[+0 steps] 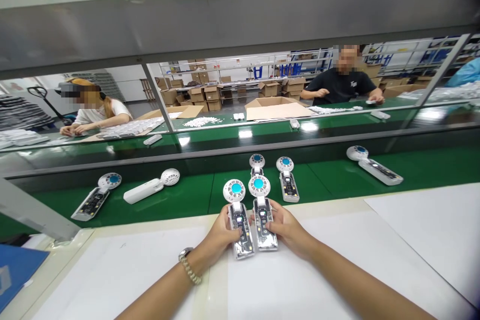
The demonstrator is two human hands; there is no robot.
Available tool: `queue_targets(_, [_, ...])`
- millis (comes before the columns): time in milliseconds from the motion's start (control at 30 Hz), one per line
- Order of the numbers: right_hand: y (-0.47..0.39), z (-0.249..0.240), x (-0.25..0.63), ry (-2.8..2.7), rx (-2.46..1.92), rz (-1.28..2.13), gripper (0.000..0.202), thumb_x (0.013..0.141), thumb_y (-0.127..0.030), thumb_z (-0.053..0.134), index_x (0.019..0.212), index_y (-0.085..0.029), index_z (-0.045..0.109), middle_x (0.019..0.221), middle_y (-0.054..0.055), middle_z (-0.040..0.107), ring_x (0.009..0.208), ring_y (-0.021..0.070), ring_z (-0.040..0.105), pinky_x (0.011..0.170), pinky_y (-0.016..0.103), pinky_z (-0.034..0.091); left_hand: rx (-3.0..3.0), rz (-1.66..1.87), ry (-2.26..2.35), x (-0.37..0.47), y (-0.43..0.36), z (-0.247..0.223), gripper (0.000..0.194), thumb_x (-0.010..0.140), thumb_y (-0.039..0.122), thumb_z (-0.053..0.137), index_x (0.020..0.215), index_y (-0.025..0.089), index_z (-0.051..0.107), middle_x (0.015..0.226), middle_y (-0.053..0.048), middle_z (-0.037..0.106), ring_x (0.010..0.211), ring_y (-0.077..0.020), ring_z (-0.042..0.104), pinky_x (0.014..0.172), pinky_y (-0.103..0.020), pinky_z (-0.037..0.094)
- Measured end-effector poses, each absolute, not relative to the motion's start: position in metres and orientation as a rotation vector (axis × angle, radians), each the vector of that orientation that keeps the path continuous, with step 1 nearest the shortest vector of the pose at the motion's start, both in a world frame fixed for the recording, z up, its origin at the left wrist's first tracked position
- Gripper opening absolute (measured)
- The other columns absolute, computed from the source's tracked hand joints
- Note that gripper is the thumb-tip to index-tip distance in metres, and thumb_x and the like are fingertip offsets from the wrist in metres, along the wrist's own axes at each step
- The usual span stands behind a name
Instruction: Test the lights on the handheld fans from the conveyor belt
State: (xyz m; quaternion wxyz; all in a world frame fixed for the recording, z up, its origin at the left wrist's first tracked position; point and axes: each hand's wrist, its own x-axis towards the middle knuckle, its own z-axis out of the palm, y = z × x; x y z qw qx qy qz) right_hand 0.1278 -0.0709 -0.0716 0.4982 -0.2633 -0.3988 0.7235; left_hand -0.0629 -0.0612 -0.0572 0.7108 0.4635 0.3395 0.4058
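My left hand [221, 235] is closed around a handheld fan [243, 240] with a round white head, a blue centre and a clear handle that shows its circuit board. A second fan of the same kind [265, 232] is in my right hand [287, 227], tilted slightly beside the first. Each thumb presses on the front of its handle, and a small light shows on both boards. Just beyond them, a similar fan [257, 161] lies partly hidden behind the right-hand one. Another fan [288, 185] rests to its right on the green belt.
More fans lie on the green conveyor belt [195, 190]: one at the far left [92, 202], one face down [148, 190], one at the right [378, 170]. White sheets [337, 270] cover my bench. A metal post [41, 210] stands left. Two people work across the line.
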Motion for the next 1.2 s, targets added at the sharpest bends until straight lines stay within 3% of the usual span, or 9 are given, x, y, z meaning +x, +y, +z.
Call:
queue_targets(233, [-0.068, -0.078, 0.127, -1.022, -0.62, 1.719, 0.065, 0.06, -0.029, 0.077, 0.115, -0.022, 0.043, 0.099, 0.008, 0.063, 0.092, 0.0246, 0.059, 0.079, 0.038, 0.044, 1.032, 0.895, 0.777, -0.062, -0.062, -0.056, 0.068, 0.054, 0.023, 0.08, 0.109, 0.017, 0.04, 0.1, -0.011, 0.058, 0.096, -0.0268, 0.056, 0.081, -0.039, 0.045])
queue_targets(600, [-0.069, -0.075, 0.127, -1.033, -0.619, 1.724, 0.061, 0.063, -0.026, 0.075, 0.115, -0.022, 0.044, 0.099, 0.008, 0.063, 0.089, 0.0244, 0.06, 0.078, 0.038, 0.045, 1.029, 0.888, 0.747, -0.061, -0.062, -0.055, 0.072, 0.053, 0.027, 0.081, 0.111, 0.017, 0.039, 0.103, -0.013, 0.057, 0.1, -0.0289, 0.054, 0.082, -0.04, 0.045])
queue_targets(1200, [-0.074, -0.064, 0.126, -1.014, -0.651, 1.713, 0.061, 0.058, -0.026, 0.077, 0.111, -0.022, 0.048, 0.095, 0.006, 0.063, 0.091, 0.0252, 0.059, 0.082, 0.04, 0.043, 1.004, 0.876, 0.698, -0.062, -0.059, -0.06, 0.066, 0.055, 0.017, 0.079, 0.111, 0.018, 0.043, 0.103, -0.011, 0.059, 0.097, -0.0271, 0.057, 0.08, -0.036, 0.045])
